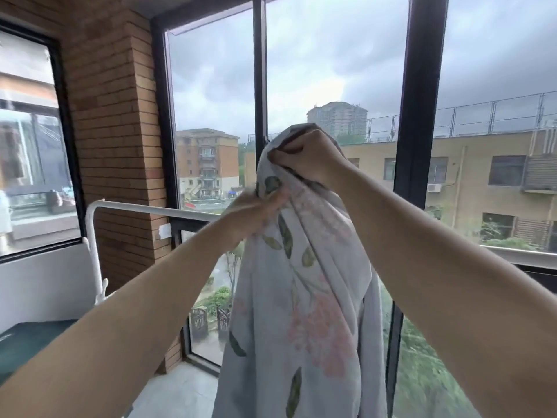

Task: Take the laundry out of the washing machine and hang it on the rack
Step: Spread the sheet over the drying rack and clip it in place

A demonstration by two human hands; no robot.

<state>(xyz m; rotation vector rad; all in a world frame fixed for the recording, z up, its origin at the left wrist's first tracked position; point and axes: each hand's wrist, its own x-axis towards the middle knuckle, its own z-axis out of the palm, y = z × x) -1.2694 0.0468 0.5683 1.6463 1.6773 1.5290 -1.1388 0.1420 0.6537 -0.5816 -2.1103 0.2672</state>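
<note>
A large pale sheet (304, 297) printed with green leaves and pink flowers hangs down in front of me, reaching past the bottom of the view. My right hand (310, 158) grips its bunched top edge, held high. My left hand (256, 211) is lower and to the left, blurred, its fingers pinching the cloth's side. The white rack (144, 208) shows its top bar behind my left hand, with its left upright going down near the wall. The cloth hangs in front of the bar; whether it touches the bar is hidden.
Tall black-framed windows (419, 116) stand straight ahead, a brick pillar (120, 131) at the left. A dark green surface (27, 342) lies at the lower left below a white wall. Pale floor tiles (180, 387) show beneath the rack.
</note>
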